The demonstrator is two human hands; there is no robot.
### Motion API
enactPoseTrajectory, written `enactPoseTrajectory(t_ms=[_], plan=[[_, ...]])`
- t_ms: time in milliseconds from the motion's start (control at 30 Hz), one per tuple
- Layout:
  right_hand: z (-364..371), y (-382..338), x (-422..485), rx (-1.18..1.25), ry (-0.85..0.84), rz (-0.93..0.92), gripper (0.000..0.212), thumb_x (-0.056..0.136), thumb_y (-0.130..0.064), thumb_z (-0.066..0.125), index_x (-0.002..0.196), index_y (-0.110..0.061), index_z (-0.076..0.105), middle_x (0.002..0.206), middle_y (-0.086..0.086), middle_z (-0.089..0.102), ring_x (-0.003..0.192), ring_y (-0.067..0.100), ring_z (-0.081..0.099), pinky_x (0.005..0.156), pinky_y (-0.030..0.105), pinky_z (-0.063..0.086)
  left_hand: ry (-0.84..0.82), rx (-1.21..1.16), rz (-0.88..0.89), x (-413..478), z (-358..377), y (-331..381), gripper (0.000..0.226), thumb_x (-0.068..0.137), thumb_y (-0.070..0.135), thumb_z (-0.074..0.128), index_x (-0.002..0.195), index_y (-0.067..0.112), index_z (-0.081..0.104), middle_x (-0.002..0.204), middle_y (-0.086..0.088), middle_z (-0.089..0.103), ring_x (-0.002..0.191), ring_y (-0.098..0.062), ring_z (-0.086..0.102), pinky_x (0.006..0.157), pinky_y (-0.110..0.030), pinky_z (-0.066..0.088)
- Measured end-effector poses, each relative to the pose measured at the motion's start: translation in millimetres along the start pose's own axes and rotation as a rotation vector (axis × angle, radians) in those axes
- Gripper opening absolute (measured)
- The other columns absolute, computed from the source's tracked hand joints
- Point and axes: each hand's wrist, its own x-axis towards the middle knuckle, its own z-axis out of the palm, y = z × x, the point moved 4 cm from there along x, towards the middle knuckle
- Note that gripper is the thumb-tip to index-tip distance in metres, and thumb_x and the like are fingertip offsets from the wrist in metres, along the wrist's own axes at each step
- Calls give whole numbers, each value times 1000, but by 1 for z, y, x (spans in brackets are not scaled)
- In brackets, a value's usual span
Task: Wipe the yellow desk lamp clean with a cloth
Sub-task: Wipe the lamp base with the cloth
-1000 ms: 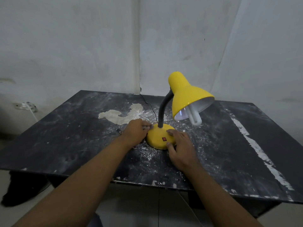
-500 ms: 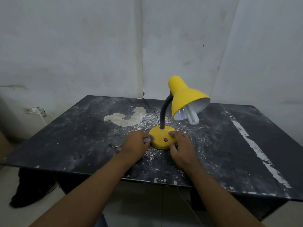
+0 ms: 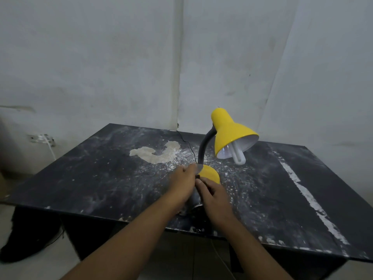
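Note:
The yellow desk lamp (image 3: 232, 134) stands mid-table, its shade tilted right over a white bulb (image 3: 239, 156). A grey bent neck (image 3: 203, 147) rises from the round yellow base (image 3: 211, 172). My left hand (image 3: 182, 179) presses a grey cloth (image 3: 198, 167) against the base's left side by the foot of the neck. More blurred grey cloth shows below, between my wrists. My right hand (image 3: 214, 196) lies on the front of the base, fingertips touching my left hand. The hands hide the front of the base.
The black table (image 3: 96, 178) is dusted with white powder around the lamp. It has a beige patch (image 3: 155, 154) at the back and a white stripe (image 3: 306, 197) at the right. A black cord (image 3: 187, 142) runs to the wall. A wall socket (image 3: 41, 138) is at left.
My left hand slid right with the cloth along the base until it met my right hand. The red switch on the base is now covered. The view has pulled back.

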Motion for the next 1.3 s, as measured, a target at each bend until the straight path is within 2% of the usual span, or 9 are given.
enactPoseTrajectory(t_ms=[167,300,433,600,700,767,900,1000,1300], plan=[[-5,-1,8,172,127,219,16,107,-24,64,110,-22,79,99,2,83,94,21,80,82,42,62,-35,-45,41,-2,9,0,40,104,41,46,100,20,79,99,-7,78,93,-26,75,79,-40,57],[-29,5,33,179,181,426,17,103,-19,64,108,-21,79,98,3,81,90,23,76,71,33,57,-179,182,233,9,-5,-17,50,101,60,37,123,37,76,126,5,73,116,-15,67,100,-45,55],[-52,18,63,-135,245,354,27,103,-11,59,78,-15,65,70,5,59,64,18,52,59,33,37,-74,593,510,21,-31,-38,54,104,52,42,142,22,64,135,0,64,126,-17,56,107,-42,49],[-55,46,96,-418,167,370,34,104,-13,57,71,-15,51,68,6,51,60,15,43,54,30,29,-95,803,584,30,-39,-58,56,103,60,46,147,27,57,137,8,60,128,-11,48,114,-47,43],[-36,49,113,-542,-70,285,16,105,-21,56,97,-13,68,87,11,66,75,23,59,60,36,44,-42,841,609,29,-38,-58,56,104,61,46,149,29,55,141,11,59,133,-11,46,120,-48,35],[-26,45,117,-657,-178,208,15,106,-29,58,96,-18,63,88,3,60,80,24,59,66,39,47,-31,872,622,29,-38,-58,57,103,62,47,149,29,56,141,12,59,134,-11,45,119,-47,33],[-18,44,119,-868,-200,78,27,110,-31,51,115,-8,65,105,8,57,95,33,62,84,49,54,-28,882,628,29,-37,-58,57,102,62,50,149,29,56,142,12,59,136,-11,43,119,-46,31],[-20,53,117,-1021,-268,43,23,108,-24,53,119,-9,67,117,12,64,94,26,56,77,41,48,-19,878,621,28,-37,-58,56,103,60,51,150,29,55,143,12,59,137,-11,42,120,-46,29],[-42,39,81,-782,-317,-76,22,101,-2,56,104,-14,74,103,5,58,92,27,54,77,43,46,-34,850,629,26,-40,-58,65,95,67,56,150,31,55,143,13,60,137,-12,44,119,-49,31]])
